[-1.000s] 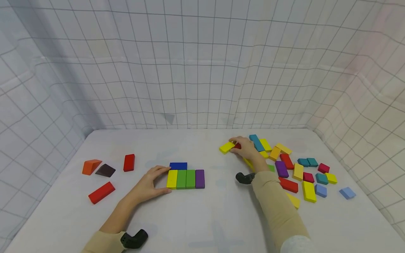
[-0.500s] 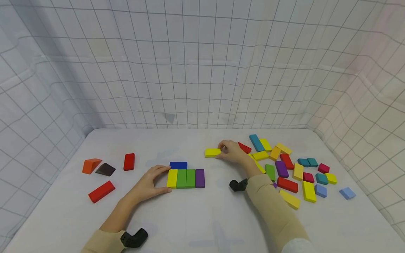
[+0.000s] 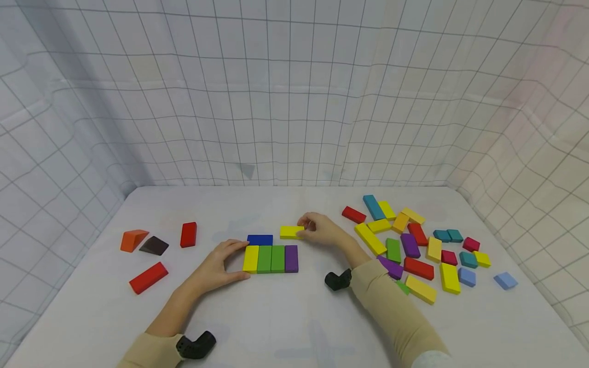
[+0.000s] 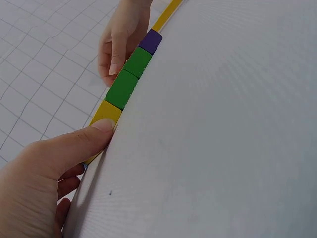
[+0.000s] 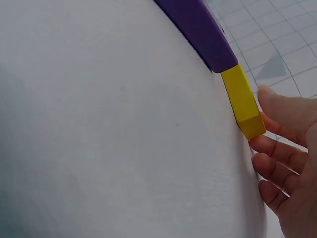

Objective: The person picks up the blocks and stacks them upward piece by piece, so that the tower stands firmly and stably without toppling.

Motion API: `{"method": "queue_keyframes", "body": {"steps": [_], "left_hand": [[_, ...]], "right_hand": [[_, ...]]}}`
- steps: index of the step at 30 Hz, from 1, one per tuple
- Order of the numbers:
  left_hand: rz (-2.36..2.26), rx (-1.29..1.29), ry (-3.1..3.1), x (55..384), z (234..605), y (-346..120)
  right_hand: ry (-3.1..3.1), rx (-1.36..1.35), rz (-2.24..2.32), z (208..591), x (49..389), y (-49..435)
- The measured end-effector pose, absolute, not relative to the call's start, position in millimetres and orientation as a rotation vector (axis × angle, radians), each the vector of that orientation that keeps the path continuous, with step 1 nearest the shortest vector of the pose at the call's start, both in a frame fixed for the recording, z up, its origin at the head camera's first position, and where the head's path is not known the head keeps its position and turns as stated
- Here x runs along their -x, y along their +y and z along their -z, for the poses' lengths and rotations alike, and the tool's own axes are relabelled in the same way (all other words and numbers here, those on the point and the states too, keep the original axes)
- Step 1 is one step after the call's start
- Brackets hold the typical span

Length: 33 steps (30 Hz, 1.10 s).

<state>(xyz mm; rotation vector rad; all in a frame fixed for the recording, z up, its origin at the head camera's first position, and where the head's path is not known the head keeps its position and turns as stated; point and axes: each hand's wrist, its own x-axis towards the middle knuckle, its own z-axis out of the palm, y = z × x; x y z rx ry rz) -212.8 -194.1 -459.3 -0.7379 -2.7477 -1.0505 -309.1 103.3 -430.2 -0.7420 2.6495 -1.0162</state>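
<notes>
In the head view a row of upright-lying blocks sits mid-table: a yellow block (image 3: 250, 259), two green blocks (image 3: 271, 259) and a purple block (image 3: 291, 258), side by side. Behind the left part of the row lies a blue block (image 3: 259, 239). My left hand (image 3: 212, 271) holds the row's yellow block by its ends, thumb at the near end, index finger at the far end beside the blue block. My right hand (image 3: 319, 230) pinches the right end of another yellow block (image 3: 290, 232), crosswise behind the row, a small gap right of the blue one.
Left of the row lie two red blocks (image 3: 149, 278), an orange wedge (image 3: 134, 240) and a dark brown wedge (image 3: 154, 246). Many coloured blocks, among them a long yellow block (image 3: 370, 239), are scattered at the right. A gridded white curtain (image 3: 294, 102) rises behind the table.
My right hand has carried its yellow block left and nearer from beside the scattered blocks to behind the row, turning it straight. My left hand has stayed at the row.
</notes>
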Motion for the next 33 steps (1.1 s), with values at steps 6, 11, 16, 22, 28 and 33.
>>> {"method": "queue_keyframes", "body": {"steps": [6,11,16,22,28,33], "left_hand": [[1.057,0.743,-2.744,213,459,-194],[1.056,0.749,-2.739,213,460,-195],[1.058,0.747,-2.741,213,460,-195],[1.059,0.748,-2.734,212,459,-194],[1.059,0.747,-2.732,212,458,-194],[1.06,0.737,-2.74,211,457,-194]], "right_hand": [[2.582,0.825,1.116,433,309,104],[2.52,0.872,1.168,434,307,102],[2.498,0.936,1.18,429,302,99],[2.447,0.991,1.189,402,282,95],[2.432,0.973,1.176,402,282,93],[2.449,0.975,1.178,426,296,95]]}}
